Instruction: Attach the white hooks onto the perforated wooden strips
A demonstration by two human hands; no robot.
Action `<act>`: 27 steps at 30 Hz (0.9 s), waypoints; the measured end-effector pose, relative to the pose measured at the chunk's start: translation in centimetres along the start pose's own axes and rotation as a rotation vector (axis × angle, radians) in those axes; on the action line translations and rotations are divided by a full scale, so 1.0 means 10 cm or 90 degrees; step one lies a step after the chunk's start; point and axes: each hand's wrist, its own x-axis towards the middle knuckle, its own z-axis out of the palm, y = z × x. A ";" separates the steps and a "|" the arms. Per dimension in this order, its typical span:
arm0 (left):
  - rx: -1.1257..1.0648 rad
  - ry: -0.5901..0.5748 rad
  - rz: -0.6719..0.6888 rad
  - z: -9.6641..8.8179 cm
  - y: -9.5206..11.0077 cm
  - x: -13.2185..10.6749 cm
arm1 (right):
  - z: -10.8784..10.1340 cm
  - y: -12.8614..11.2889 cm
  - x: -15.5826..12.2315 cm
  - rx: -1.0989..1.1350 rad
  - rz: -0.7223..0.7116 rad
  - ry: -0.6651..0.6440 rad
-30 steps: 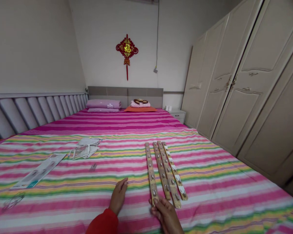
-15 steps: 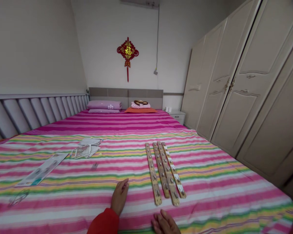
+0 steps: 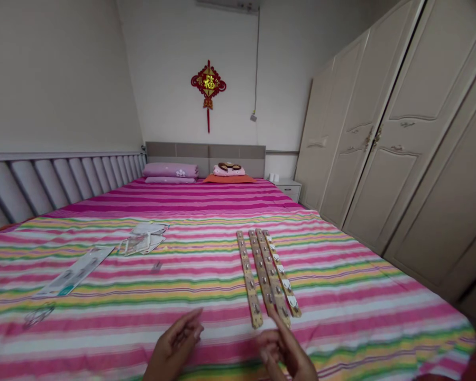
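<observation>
My left hand [image 3: 176, 341] hovers over the striped sheet with its fingers loosely stretched and nothing visible in them. My right hand [image 3: 283, 349] has its index finger extended and the others bent, slightly blurred and holding nothing visible. Beyond it several narrow wooden strips with metal hooks lie lengthwise, their near ends close to my right fingertips; contact cannot be told. The leftmost hook strip [image 3: 249, 283] lies a little apart. On the rightmost hook strip [image 3: 282, 272] there are white pieces by the hooks. A long flat clear package [image 3: 77, 271] lies on the left.
Crumpled plastic wrappers [image 3: 145, 239], a small clear piece [image 3: 156, 266] and thin wire-like loops [image 3: 39, 315] lie on the striped sheet [image 3: 115, 338]. Pillows [image 3: 170, 170] rest by the headboard [image 3: 182, 153]. A wardrobe [image 3: 381, 174] stands right, a bed rail [image 3: 67, 180] left.
My left hand has drawn back toward me and its fingers have spread a little. My right hand has moved up and forward toward the hook strips, index finger now extended.
</observation>
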 end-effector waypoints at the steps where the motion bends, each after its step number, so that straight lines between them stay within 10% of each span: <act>1: 0.005 0.041 0.075 0.01 0.12 -0.05 | 0.02 -0.16 0.06 -0.043 -0.066 0.010; 8: 0.164 0.209 0.347 0.15 0.59 -0.23 | 0.19 -0.66 0.29 -0.191 -0.287 0.066; 20: 0.195 0.217 0.119 0.00 -0.22 0.09 | 0.06 0.34 0.47 -0.314 -0.009 -0.034; 27: 0.236 0.180 0.083 -0.02 -0.33 0.19 | -0.01 0.58 0.56 -0.329 0.045 -0.047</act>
